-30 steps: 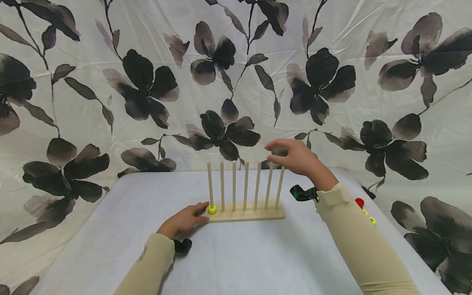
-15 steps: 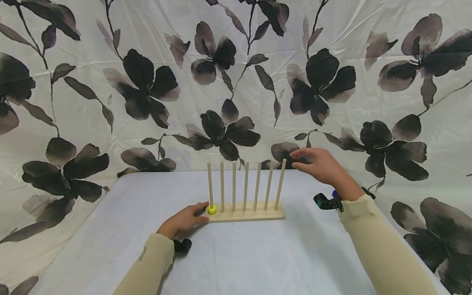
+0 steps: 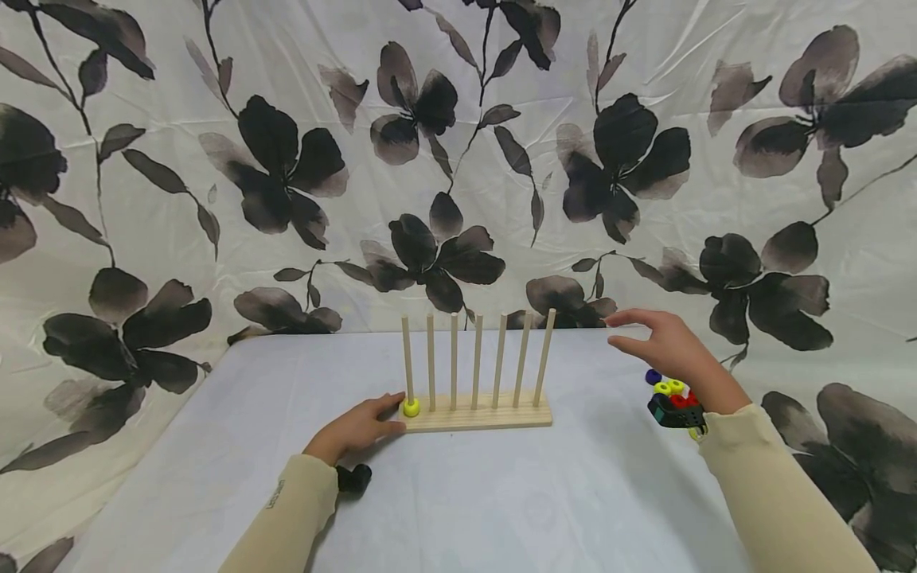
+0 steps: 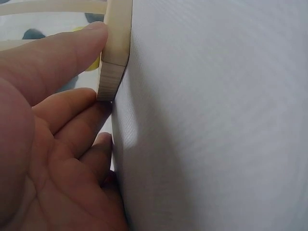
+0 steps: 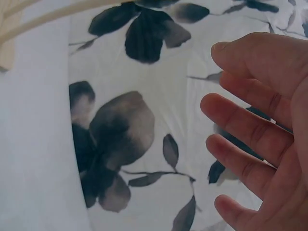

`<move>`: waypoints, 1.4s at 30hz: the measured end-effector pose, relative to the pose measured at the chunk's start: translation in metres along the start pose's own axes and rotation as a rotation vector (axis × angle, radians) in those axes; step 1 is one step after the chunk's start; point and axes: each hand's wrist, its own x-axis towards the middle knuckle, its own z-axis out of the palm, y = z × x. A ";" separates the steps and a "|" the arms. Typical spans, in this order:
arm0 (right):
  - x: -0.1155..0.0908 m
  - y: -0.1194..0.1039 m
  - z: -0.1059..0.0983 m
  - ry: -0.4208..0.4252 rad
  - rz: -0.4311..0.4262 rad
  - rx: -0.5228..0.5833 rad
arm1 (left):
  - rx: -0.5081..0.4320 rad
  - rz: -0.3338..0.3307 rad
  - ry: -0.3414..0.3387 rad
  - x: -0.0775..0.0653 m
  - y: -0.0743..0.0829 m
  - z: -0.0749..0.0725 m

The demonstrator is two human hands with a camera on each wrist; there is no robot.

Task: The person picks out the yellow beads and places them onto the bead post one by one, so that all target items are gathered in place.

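Note:
A wooden peg rack (image 3: 473,420) stands on the white table, with several upright pegs in its base. On the leftmost peg a yellow bead (image 3: 411,408) sits low against the base. My left hand (image 3: 354,430) holds the left end of the base, thumb on the front edge and fingers at the end; in the left wrist view, the thumb (image 4: 57,57) lies against the wood. My right hand (image 3: 662,344) hovers in the air right of the rack. Its fingers (image 5: 245,122) are spread and hold nothing in the right wrist view.
Below the right hand lie loose beads: a dark blue one (image 3: 653,376), yellow ones (image 3: 662,388) and red ones (image 3: 678,401), partly hidden by the wrist camera (image 3: 673,414). A floral cloth (image 3: 444,159) hangs behind the table (image 3: 501,493).
My right hand has moved right and slightly down, from above the rack's right pegs towards the loose beads. The left hand and the rack have stayed put.

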 end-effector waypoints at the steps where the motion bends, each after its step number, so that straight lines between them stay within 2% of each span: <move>1: -0.002 0.002 0.000 -0.005 0.006 0.003 | 0.002 -0.002 0.000 0.000 0.000 0.000; 10: -0.015 0.023 0.004 -0.020 0.064 0.004 | -0.026 0.004 0.004 -0.003 0.001 0.001; 18: -0.021 0.043 0.011 -0.026 0.067 -0.008 | -0.005 -0.007 0.002 -0.002 0.002 0.001; 24: -0.024 0.062 0.020 -0.065 0.116 0.025 | -0.011 -0.006 0.001 -0.002 0.001 0.002; 34: -0.031 0.087 0.030 -0.075 0.150 0.024 | -0.005 -0.001 0.001 -0.004 0.002 0.000; 42: -0.037 0.101 0.036 -0.108 0.221 0.050 | -0.003 -0.002 0.001 -0.002 0.001 0.000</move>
